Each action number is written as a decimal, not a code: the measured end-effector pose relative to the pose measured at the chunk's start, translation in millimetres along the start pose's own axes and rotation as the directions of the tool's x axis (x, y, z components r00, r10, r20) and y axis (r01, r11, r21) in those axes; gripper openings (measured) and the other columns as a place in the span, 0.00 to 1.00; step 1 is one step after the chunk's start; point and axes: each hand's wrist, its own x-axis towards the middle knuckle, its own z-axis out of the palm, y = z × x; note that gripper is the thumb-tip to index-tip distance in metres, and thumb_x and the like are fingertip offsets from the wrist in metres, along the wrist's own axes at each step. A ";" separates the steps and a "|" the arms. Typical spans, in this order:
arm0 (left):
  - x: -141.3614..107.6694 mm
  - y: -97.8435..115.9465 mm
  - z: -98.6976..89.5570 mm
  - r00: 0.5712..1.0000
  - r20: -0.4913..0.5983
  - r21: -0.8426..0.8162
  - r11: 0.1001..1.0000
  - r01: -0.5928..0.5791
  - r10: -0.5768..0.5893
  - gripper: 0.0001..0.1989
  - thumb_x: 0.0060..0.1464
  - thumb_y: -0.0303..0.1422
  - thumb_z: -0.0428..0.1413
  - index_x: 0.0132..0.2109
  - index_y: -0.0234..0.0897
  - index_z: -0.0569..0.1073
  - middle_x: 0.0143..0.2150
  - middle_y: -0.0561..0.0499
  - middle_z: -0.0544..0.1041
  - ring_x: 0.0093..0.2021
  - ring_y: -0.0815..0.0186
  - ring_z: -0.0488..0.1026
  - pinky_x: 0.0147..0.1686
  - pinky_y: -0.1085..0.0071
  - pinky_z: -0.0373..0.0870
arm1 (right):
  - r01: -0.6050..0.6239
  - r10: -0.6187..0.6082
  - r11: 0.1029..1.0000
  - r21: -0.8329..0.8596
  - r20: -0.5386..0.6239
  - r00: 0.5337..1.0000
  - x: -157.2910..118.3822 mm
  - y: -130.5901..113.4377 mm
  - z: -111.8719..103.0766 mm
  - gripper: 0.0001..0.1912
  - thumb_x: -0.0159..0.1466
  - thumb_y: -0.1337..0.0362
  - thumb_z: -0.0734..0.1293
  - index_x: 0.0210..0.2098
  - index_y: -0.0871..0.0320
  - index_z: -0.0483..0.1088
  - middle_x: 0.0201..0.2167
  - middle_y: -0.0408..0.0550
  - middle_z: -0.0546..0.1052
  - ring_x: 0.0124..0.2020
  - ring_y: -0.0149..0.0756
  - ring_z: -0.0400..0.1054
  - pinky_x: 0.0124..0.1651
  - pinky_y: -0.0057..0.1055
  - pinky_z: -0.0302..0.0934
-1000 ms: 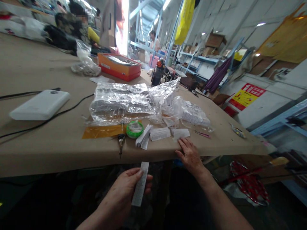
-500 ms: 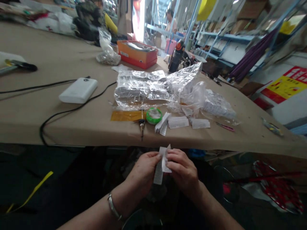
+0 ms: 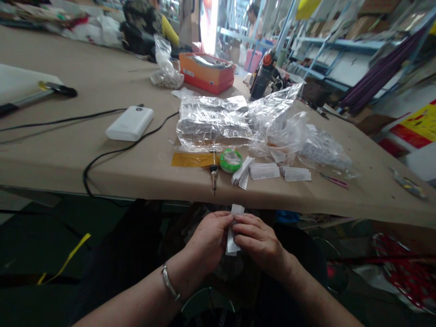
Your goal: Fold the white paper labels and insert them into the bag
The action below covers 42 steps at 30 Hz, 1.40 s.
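Below the table's front edge, my left hand and my right hand meet around printed white label strips. The left thumb and fingers pinch the strips from one side, while the right fingers press on them from the other. Their top ends stick up above my fingertips. On the table beyond lie a fanned bunch of labels and two flatter label stacks, one in the middle and one to the right. A soldering iron points its tip toward me beside a round green tin.
A white power bank with a black cable lies left. Clear plastic bags spread behind the labels. Pink tweezers lie right. An orange box and a dark bottle stand farther back. Another person is in the background.
The strips, angled apart before, now lie nearly aligned on each other, and my hands have drawn closer together. The view has shifted, so the table things appear farther right.
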 end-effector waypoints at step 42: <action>-19.6 3.2 -16.2 0.969 0.169 0.268 0.954 0.131 -0.180 0.10 0.54 0.35 0.55 0.35 0.30 0.72 0.28 0.47 0.74 0.23 0.69 0.71 0.26 0.72 0.68 | -0.648 0.860 0.122 0.752 0.246 0.447 23.6 -7.8 16.8 0.11 0.55 0.59 0.69 0.25 0.59 0.66 0.23 0.39 0.68 0.24 0.26 0.59 0.28 0.23 0.56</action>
